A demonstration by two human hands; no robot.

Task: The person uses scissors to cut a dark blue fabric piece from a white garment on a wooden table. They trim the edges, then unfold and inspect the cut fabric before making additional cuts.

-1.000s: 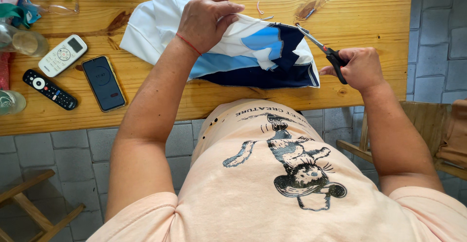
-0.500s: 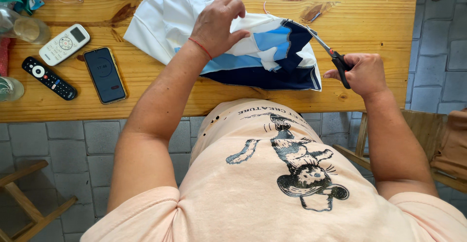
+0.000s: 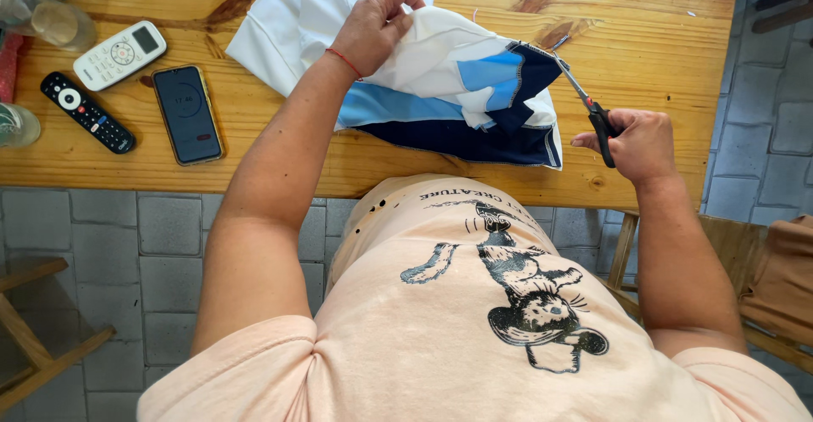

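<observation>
A white, light-blue and navy garment (image 3: 457,83) lies on the wooden table (image 3: 660,41). My left hand (image 3: 381,24) pinches a white fold of it and lifts it slightly. My right hand (image 3: 635,142) grips black-handled scissors (image 3: 589,104), whose blades reach the navy corner of the garment at its right edge.
On the table's left lie a black phone (image 3: 188,113), a black remote (image 3: 87,111), a white remote (image 3: 120,54) and a glass (image 3: 51,19). A wooden chair (image 3: 754,278) with brown cloth stands at right. A wooden stool (image 3: 34,337) stands at lower left on the grey tiled floor.
My left hand has shifted up and right on the white fabric, gathering a fold. The scissors' blades have stayed at the navy corner.
</observation>
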